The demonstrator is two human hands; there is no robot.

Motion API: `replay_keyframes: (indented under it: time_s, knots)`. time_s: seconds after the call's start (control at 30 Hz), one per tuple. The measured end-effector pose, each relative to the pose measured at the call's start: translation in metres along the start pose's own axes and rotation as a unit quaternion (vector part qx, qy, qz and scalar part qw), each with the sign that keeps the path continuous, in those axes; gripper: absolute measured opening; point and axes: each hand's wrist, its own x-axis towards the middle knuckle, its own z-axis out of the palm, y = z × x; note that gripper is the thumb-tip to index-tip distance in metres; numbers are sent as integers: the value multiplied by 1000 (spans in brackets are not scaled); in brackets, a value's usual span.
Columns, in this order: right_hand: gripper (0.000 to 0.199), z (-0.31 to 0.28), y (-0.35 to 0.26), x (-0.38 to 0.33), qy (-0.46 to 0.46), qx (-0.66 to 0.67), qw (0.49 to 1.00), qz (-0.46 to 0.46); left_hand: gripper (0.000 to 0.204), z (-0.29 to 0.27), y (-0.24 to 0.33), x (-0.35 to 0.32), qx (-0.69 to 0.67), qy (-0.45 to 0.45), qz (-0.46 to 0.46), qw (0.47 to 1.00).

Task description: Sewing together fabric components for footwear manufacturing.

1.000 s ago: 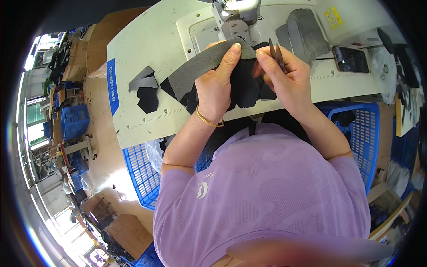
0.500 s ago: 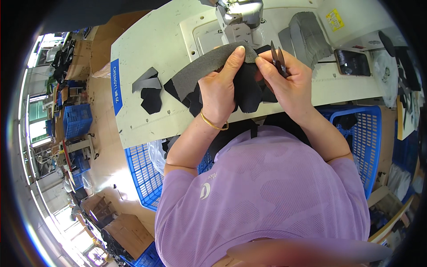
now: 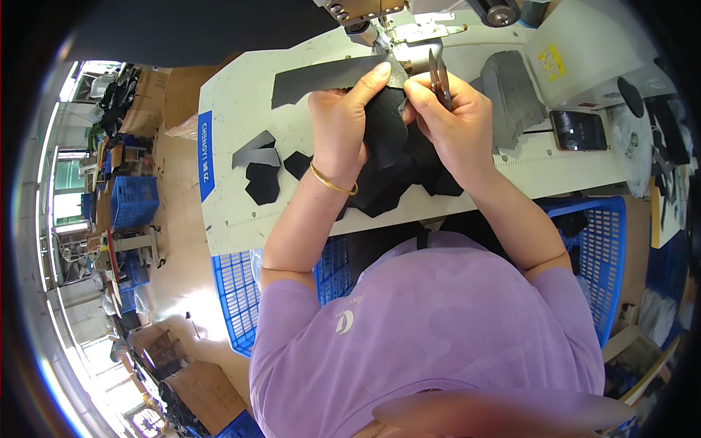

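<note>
Under the sewing machine head point(image 3: 365, 33), my left hand point(image 3: 339, 124) pinches a grey fabric piece point(image 3: 314, 79) between thumb and fingers; the piece stretches out to the left. Black fabric point(image 3: 394, 164) hangs below it, between my hands and over the table's front part. My right hand point(image 3: 461, 120) pinches the edge of the same fabric with thumb and forefinger. Dark thread snips point(image 3: 439, 80) sit in that hand, blades pointing up and away from the cloth. Whether the grey and black pieces are joined, I cannot tell.
Small grey and black scraps point(image 3: 261, 182) lie left on the pale machine table point(image 3: 234, 95). A stack of grey cut pieces point(image 3: 511, 95) and a phone point(image 3: 578, 130) lie right. Blue baskets point(image 3: 599, 255) flank my body below the table edge.
The view has shifted, showing more of the sewing machine. The grey fabric now extends straighter to the left, and more black fabric shows spread below my hands. Both hands keep their pinch.
</note>
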Motion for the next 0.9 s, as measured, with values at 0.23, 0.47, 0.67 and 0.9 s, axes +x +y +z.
replay_keyframes:
  time_s: [0.23, 0.47, 0.67, 0.9]
  knots:
    - [16, 6, -3, 12, 3, 55, 998, 8, 12, -2, 14, 22, 23, -24, -14, 999]
    - [17, 7, -2, 12, 6, 47, 999, 7, 13, -3, 21, 27, 35, -42, -35, 998]
    - [17, 9, -3, 10, 7, 58, 998, 14, 12, -4, 21, 28, 31, -51, -36, 998]
    - [25, 10, -2, 11, 10, 37, 999, -4, 11, -8, 20, 30, 44, -61, -33, 997]
